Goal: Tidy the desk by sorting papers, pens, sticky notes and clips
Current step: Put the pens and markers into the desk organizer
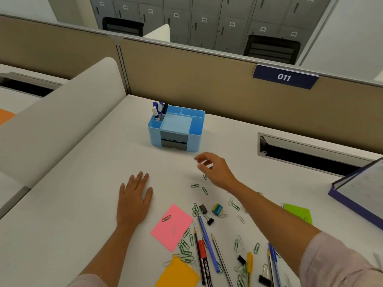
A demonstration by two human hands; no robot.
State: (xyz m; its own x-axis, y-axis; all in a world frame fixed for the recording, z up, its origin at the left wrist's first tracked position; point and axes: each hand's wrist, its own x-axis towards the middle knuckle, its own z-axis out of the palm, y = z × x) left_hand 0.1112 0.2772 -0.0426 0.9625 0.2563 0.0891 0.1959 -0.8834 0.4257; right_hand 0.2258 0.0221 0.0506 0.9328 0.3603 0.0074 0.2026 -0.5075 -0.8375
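Note:
My left hand point(134, 195) lies flat, fingers straight, on the white desk point(83, 199). My right hand point(214, 168) hovers just in front of the blue desk organizer point(176, 130), fingers loosely curled, thumb and forefinger apart, nothing visible between them. Markers point(158, 111) stand in the organizer's back left slot. Green paper clips point(194, 185) are scattered below my right hand and further forward. A pink sticky note point(172, 226), a yellow one point(178, 274) and a green one point(298, 214) lie near the front. Pens and pencils point(207, 245) and black binder clips point(204, 209) lie among the clips.
A blue folder with papers point(360, 189) sits at the right edge. A cable slot point(310, 154) opens in the desk behind it. A beige partition point(207, 79) closes the back and a white divider point(62, 112) the left. A small blue-green block point(217, 209) lies by the binder clips.

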